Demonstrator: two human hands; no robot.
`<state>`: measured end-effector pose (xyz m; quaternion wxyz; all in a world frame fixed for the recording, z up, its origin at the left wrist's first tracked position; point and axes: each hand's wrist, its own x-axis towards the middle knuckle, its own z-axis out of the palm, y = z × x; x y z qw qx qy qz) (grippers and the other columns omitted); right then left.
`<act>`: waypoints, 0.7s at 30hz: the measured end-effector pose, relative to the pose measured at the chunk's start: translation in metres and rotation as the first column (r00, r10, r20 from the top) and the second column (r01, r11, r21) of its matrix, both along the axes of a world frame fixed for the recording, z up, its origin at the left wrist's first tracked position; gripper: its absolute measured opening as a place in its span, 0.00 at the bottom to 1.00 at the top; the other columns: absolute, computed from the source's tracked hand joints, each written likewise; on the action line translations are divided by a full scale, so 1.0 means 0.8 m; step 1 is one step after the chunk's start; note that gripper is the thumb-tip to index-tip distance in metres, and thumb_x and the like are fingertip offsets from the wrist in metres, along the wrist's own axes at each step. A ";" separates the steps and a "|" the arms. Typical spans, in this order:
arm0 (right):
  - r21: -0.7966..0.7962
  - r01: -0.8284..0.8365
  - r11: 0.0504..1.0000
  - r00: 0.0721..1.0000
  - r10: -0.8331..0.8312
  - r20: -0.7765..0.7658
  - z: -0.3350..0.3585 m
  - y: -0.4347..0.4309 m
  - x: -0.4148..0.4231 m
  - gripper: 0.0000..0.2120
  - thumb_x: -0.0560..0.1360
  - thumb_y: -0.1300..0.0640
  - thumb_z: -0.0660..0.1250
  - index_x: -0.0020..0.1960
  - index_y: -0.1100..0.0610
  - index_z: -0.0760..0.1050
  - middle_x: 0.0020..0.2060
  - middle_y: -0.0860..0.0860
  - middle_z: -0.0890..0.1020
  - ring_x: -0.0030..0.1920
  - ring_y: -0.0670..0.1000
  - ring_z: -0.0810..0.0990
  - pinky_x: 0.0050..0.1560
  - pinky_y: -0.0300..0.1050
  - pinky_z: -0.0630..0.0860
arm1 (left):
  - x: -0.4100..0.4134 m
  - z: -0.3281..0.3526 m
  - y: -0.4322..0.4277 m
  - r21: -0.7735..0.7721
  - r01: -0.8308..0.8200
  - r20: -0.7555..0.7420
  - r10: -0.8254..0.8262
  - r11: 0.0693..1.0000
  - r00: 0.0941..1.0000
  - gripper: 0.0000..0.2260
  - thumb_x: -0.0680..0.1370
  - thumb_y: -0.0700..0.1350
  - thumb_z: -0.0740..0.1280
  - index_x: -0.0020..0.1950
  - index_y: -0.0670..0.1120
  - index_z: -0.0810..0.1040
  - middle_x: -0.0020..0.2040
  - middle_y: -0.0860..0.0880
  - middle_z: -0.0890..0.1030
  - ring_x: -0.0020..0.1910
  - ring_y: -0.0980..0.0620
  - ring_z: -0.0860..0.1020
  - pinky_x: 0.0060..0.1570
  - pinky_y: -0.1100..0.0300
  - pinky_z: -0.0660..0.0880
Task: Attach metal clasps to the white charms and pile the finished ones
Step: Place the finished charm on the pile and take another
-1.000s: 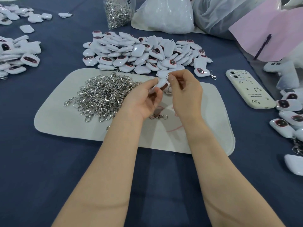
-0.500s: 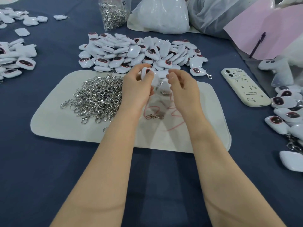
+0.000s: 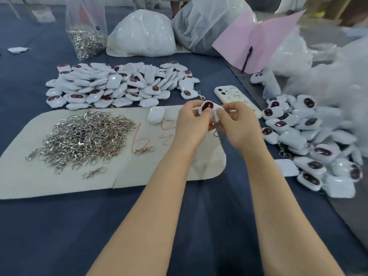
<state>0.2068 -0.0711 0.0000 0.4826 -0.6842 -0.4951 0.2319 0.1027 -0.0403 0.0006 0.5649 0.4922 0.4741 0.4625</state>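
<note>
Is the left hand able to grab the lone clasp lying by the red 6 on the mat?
Probably yes, once it lets go. The lone clasp lies on bare mat near the left hand, with nothing between. But that hand and the right hand are both pinching a white charm now.

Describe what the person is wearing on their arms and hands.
The left forearm and right forearm are bare, with no sleeves in view. The left hand and right hand wear no gloves. No ring, watch or bracelet shows.
</note>
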 end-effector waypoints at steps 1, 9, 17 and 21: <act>0.023 0.079 0.997 0.996 -0.080 0.027 -0.002 -0.012 0.015 0.04 0.77 0.53 0.63 0.49 0.52 0.74 0.37 0.47 0.82 0.37 0.40 0.79 0.40 0.33 0.73 | 0.022 0.000 -0.007 -0.012 0.059 -0.011 -0.059 0.998 0.998 0.09 0.78 0.43 0.64 0.58 0.44 0.75 0.53 0.45 0.81 0.48 0.51 0.81 0.52 0.54 0.79; 0.010 0.493 0.870 0.858 -0.488 0.162 -0.012 -0.075 0.108 0.14 0.78 0.59 0.59 0.63 0.55 0.71 0.61 0.52 0.74 0.58 0.54 0.76 0.58 0.47 0.72 | 0.153 -0.006 -0.064 -0.094 0.378 -0.037 -0.382 0.921 0.923 0.16 0.80 0.49 0.59 0.63 0.44 0.76 0.60 0.46 0.79 0.59 0.48 0.77 0.62 0.49 0.73; 0.066 0.527 0.847 0.830 -0.530 0.170 -0.023 -0.081 0.121 0.13 0.77 0.63 0.59 0.60 0.57 0.74 0.67 0.53 0.67 0.59 0.43 0.70 0.49 0.25 0.60 | 0.174 -0.009 -0.071 -0.095 0.368 -0.042 -0.373 0.925 0.927 0.11 0.80 0.49 0.58 0.45 0.46 0.76 0.45 0.47 0.79 0.46 0.51 0.77 0.52 0.52 0.75; 0.146 0.463 0.874 0.877 -0.476 0.072 -0.015 -0.065 0.097 0.10 0.77 0.60 0.60 0.56 0.53 0.75 0.53 0.47 0.77 0.44 0.40 0.76 0.43 0.29 0.66 | 0.148 0.001 -0.059 -0.051 0.199 0.021 -0.198 0.979 0.980 0.07 0.79 0.44 0.61 0.48 0.47 0.78 0.50 0.47 0.81 0.53 0.48 0.79 0.58 0.49 0.76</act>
